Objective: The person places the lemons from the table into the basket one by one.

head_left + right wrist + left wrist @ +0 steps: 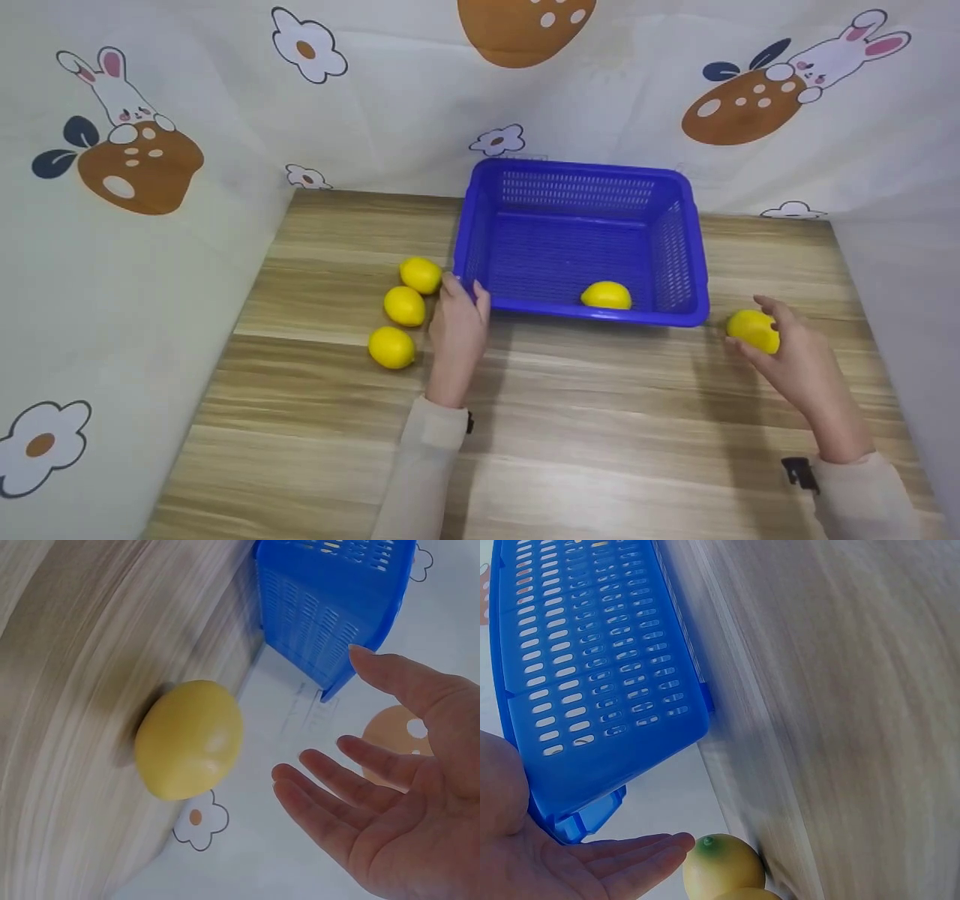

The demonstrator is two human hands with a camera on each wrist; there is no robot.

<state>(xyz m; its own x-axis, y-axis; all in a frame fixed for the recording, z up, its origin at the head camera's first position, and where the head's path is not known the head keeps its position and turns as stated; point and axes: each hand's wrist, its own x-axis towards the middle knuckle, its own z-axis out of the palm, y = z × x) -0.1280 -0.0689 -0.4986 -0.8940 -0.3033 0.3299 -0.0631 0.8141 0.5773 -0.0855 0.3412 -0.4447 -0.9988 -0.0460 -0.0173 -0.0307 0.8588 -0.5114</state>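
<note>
At the front left corner of a blue plastic basket (570, 311) is my left hand (459, 330); in the left wrist view its straight fingers (634, 862) pass below the basket's corner, tips right at a lemon (721, 870). Three lemons stand in a slanting row beside this hand: a far one (421, 275), a middle one (404, 307) and a near one (391, 347). My right hand (814, 371) hovers over another lemon (750, 330) right of the basket. In the right wrist view, its spread fingers (337, 802) are apart from that lemon (191, 739).
One lemon (607, 295) lies inside the basket, near its front wall. The wood-grain table (585, 435) is bordered by a pale cloth (390, 105) with rabbit and flower prints at the back and sides. The basket stands close to the back cloth.
</note>
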